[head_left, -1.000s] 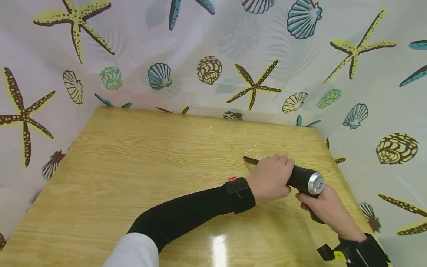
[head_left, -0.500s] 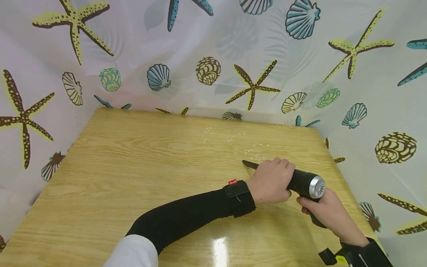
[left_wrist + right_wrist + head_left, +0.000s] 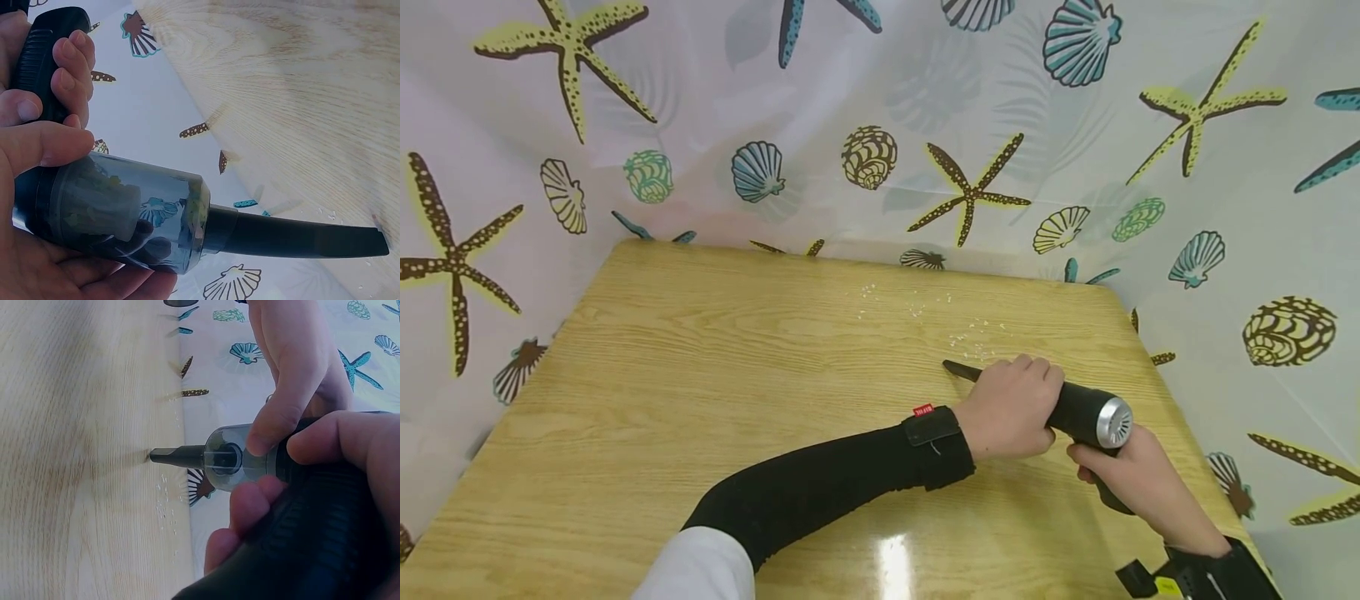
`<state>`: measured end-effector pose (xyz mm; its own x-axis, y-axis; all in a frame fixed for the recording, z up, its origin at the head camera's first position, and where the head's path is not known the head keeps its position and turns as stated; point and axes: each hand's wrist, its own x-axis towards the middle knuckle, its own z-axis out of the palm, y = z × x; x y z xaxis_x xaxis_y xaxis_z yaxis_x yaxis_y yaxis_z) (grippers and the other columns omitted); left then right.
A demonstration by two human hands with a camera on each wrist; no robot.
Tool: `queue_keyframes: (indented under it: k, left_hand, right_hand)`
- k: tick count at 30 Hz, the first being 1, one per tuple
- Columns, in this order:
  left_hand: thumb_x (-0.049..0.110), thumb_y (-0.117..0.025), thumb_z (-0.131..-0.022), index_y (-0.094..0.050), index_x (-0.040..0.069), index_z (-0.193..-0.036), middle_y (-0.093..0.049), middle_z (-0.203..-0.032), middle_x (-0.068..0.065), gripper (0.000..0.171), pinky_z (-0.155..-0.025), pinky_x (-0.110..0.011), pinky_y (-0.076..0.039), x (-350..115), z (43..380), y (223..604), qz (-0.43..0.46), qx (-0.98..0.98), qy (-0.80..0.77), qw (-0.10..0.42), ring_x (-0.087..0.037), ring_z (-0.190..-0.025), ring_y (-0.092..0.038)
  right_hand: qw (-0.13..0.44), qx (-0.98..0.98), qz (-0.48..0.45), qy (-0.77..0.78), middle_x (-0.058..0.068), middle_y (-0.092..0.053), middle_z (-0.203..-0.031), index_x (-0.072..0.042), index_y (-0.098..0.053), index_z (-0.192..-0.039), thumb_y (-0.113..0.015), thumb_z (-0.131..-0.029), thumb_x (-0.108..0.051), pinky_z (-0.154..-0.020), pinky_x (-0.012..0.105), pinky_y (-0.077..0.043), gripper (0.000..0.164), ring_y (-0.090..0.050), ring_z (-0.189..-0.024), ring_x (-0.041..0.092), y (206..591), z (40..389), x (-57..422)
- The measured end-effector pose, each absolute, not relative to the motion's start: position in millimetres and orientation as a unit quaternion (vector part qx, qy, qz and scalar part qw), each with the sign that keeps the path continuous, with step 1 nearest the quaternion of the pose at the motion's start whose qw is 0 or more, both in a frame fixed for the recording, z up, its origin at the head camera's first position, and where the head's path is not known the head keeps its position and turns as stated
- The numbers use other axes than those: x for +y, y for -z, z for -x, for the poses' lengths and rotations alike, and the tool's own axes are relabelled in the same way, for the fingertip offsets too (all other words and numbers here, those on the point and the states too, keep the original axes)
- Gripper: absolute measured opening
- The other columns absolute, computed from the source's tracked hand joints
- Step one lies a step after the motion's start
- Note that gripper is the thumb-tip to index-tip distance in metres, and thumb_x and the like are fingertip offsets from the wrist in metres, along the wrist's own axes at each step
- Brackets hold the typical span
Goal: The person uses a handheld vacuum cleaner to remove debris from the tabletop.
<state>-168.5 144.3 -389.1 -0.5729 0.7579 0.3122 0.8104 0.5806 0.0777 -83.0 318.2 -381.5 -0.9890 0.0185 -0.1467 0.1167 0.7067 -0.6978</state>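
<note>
A black handheld vacuum cleaner (image 3: 1078, 408) with a silver end cap is held low over the wooden table (image 3: 737, 358). My left hand (image 3: 1011, 408) grips its front barrel from above. Around the pistol-style handle curl the fingers of my right hand (image 3: 1138, 479). In the left wrist view a see-through dust cup (image 3: 165, 187) shows a pale filter inside, and the slim black nozzle (image 3: 300, 236) reaches out in front. Small white bits (image 3: 977, 337) lie just beyond the nozzle tip. The right wrist view has the tip (image 3: 159, 455) at the tabletop; exact contact is unclear.
More white bits (image 3: 868, 292) are scattered near the table's far edge. A white cloth (image 3: 820, 100) printed with starfish and shells hangs behind the table and along both sides.
Both hands have drawn the vacuum cleaner slightly back towards me, so its nozzle tip now sits a little nearer. The white bits look about the same. The grip is unchanged.
</note>
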Motion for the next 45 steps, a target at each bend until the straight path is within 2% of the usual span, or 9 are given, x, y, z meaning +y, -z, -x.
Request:
queue_keyframes:
  k: [12,22,33,45]
  left_hand:
    - [0.044,-0.067,-0.075,-0.059,0.014,-0.107,-0.060,-0.098,0.002,0.045,-0.070,-0.025,-0.051,152,164,384,0.451,-0.877,0.099,0.131,-0.011,-0.086,-0.054]
    - [0.044,-0.067,-0.074,-0.059,0.014,-0.106,-0.060,-0.097,0.003,0.045,-0.066,-0.024,-0.051,155,160,384,0.451,-0.876,0.096,0.140,-0.011,-0.082,-0.054]
    - [0.044,-0.066,-0.075,-0.058,0.014,-0.107,-0.059,-0.096,0.003,0.044,-0.066,-0.024,-0.051,157,156,385,0.451,-0.876,0.094,0.142,-0.011,-0.081,-0.054]
    - [0.043,-0.067,-0.076,-0.057,0.014,-0.109,-0.059,-0.099,0.002,0.045,-0.072,-0.023,-0.051,161,161,388,0.448,-0.877,0.109,0.132,-0.010,-0.088,-0.054]
  right_hand:
    - [0.067,0.923,-0.039,0.377,0.015,-0.060,-0.072,0.004,-0.047,-0.129,-0.064,-0.089,-0.016,-0.057,0.037,-0.049,0.048,-0.059,-0.063,0.031,374,76,325]
    - [0.072,0.923,-0.051,0.376,0.014,-0.061,-0.069,0.007,-0.048,-0.124,-0.066,-0.087,-0.016,-0.057,0.036,-0.048,0.047,-0.059,-0.061,0.025,372,73,328]
    - [0.066,0.924,-0.058,0.371,0.013,-0.061,-0.068,0.008,-0.052,-0.119,-0.067,-0.086,-0.015,-0.057,0.036,-0.048,0.043,-0.058,-0.061,0.024,372,70,328]
    - [0.053,0.933,-0.073,0.348,0.010,-0.063,-0.067,0.008,-0.053,-0.117,-0.067,-0.086,-0.020,-0.058,0.036,-0.048,0.044,-0.059,-0.061,0.022,378,74,329]
